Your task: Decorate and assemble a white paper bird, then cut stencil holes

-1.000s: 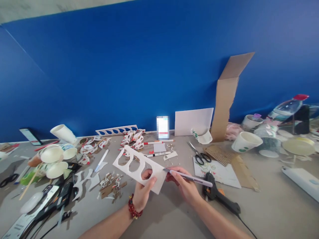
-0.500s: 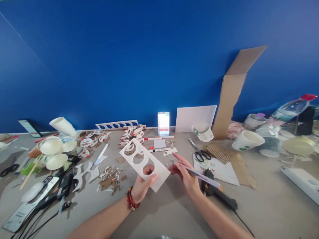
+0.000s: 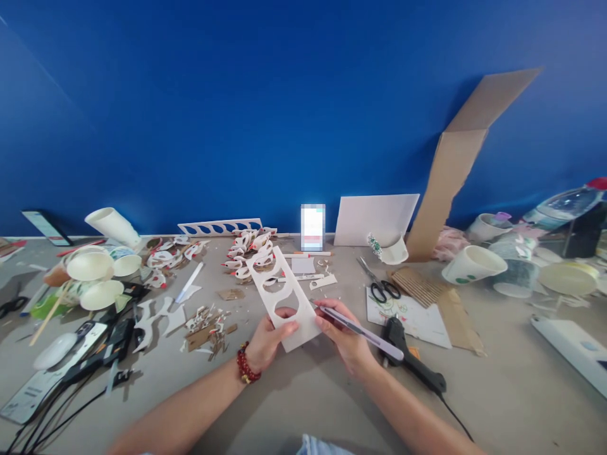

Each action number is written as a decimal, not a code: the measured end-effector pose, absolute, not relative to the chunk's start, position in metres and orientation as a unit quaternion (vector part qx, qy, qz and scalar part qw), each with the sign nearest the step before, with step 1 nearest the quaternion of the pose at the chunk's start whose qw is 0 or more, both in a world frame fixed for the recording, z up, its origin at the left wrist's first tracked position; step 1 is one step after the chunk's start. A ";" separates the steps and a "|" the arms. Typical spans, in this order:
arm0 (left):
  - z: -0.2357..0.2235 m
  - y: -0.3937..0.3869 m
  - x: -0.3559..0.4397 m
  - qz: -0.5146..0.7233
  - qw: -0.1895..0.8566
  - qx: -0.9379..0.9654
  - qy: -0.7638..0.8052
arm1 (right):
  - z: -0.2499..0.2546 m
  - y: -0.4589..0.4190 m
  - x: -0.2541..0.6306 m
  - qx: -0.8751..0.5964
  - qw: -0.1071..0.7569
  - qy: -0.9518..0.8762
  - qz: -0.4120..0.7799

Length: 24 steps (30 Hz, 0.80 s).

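My left hand (image 3: pixel 265 341), with a red bead bracelet at its wrist, grips a white foam-like board (image 3: pixel 304 330) by its near end. Several rounded holes run along this board, and my fingers reach through the nearest one. A slim lavender craft knife (image 3: pixel 367 333) lies across my right hand (image 3: pixel 348 344), closed around it. The knife's tip points at the board's right edge, where my right thumb and fingers also touch the board. Beyond the board's far end lies a pile of small white cut-out pieces with red marks (image 3: pixel 249 249).
Black-handled scissors (image 3: pixel 379 287) and a black glue gun (image 3: pixel 403 351) lie to the right. Paper scraps (image 3: pixel 208 332), paper cups (image 3: pixel 92 262) and cables are on the left. A lit phone (image 3: pixel 313 227) and a tall cardboard strip (image 3: pixel 448 183) lean on the blue wall.
The board has turned, its far end swinging right and now pointing more directly away from me. My right hand drew off its edge, then came back to touch it, keeping the knife.
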<state>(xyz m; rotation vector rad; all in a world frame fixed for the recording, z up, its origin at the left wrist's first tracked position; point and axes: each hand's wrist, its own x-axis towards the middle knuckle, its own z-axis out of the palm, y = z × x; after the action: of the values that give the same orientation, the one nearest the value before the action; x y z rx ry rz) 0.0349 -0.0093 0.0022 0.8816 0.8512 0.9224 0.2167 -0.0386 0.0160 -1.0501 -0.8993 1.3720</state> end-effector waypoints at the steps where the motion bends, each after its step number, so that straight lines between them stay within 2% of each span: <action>1: 0.001 -0.009 0.035 0.417 0.724 0.391 0.386 | 0.016 -0.039 0.216 -0.448 0.563 -0.378 0.582; 24: 0.003 -0.010 0.037 0.414 0.744 0.370 0.371 | 0.017 -0.040 0.213 -0.466 0.569 -0.368 0.569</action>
<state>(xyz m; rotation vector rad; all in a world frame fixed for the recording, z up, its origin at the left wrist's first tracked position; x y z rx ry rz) 0.0371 -0.0104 0.0025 0.8103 0.8124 0.9061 0.2129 -0.0405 0.0173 -1.0937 -0.8630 1.3369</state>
